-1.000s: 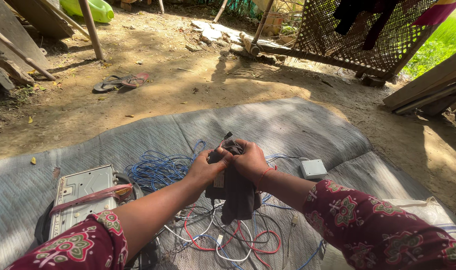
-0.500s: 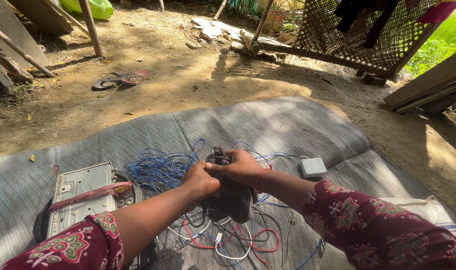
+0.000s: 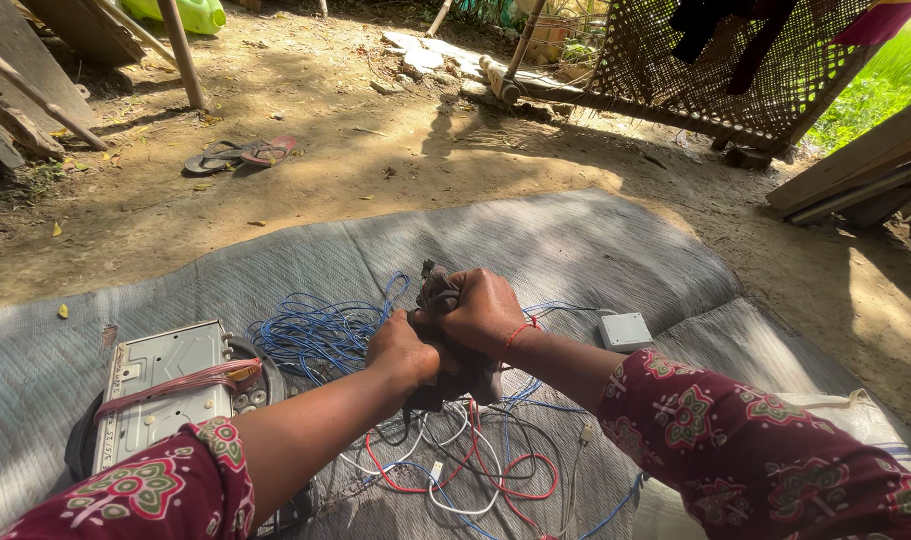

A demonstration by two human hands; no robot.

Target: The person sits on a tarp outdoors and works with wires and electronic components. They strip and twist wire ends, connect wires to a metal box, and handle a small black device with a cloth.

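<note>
both hands clamped tight on a dark device (image 3: 437,300), a blackish block held up over the mat. right hand (image 3: 483,315) wraps over its top and far side, fingers curled down, red thread band on the wrist. left hand (image 3: 403,350) grips the near lower side, knuckles toward the camera, touching the right hand. most of the device is covered by the two hands; only its top end pokes out above the right hand and a dark lower part shows below the wrists. what kind of device it is cannot be told. both forearms reach in from the bottom, sleeves maroon with a flower print. under the hands lies a loose tangle of red, white and black wires (image 3: 455,470) on the grey woven mat (image 3: 575,240). a bunch of thin blue wires (image 3: 315,335) is piled just left of the hands. a small grey box (image 3: 625,331) sits on the mat just right of the right wrist, not touching it. a flat metal chassis (image 3: 160,390) with a pink ribbon cable across it lies at lower left, well apart from the hands. beyond the mat is bare dirt, with a pair of sandals (image 3: 237,155) at upper left and a woven cot frame (image 3: 715,70) leaning at upper right.
</note>
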